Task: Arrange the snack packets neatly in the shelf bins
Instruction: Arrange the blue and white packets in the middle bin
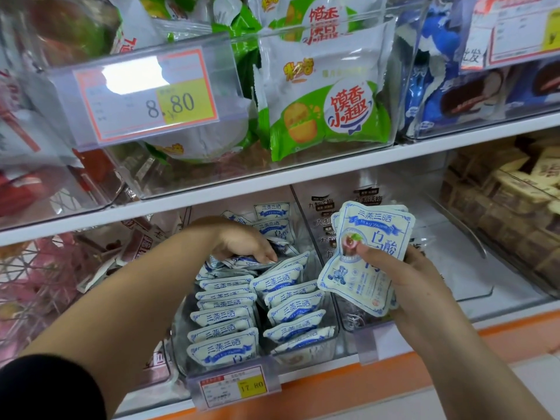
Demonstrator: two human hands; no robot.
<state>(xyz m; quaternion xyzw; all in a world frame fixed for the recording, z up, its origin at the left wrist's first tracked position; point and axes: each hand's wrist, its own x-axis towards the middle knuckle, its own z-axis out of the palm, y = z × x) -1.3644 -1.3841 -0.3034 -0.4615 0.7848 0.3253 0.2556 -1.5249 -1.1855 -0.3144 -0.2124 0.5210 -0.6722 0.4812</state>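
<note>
Your right hand (416, 280) is clutching a stack of blue-white packets (374, 230). Your left hand (242, 241) is down in the bin (179, 334) just beside it, fingertips (269, 256) on loose packets (231, 261), can't tell if it's grabbing one.

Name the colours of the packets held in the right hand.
White with blue print, on the packets in the right hand; head view.

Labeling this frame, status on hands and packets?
Left hand on loose packets at back of clear bin. Right hand grips packet stack. Front rows upright, nothing blocking.
</note>
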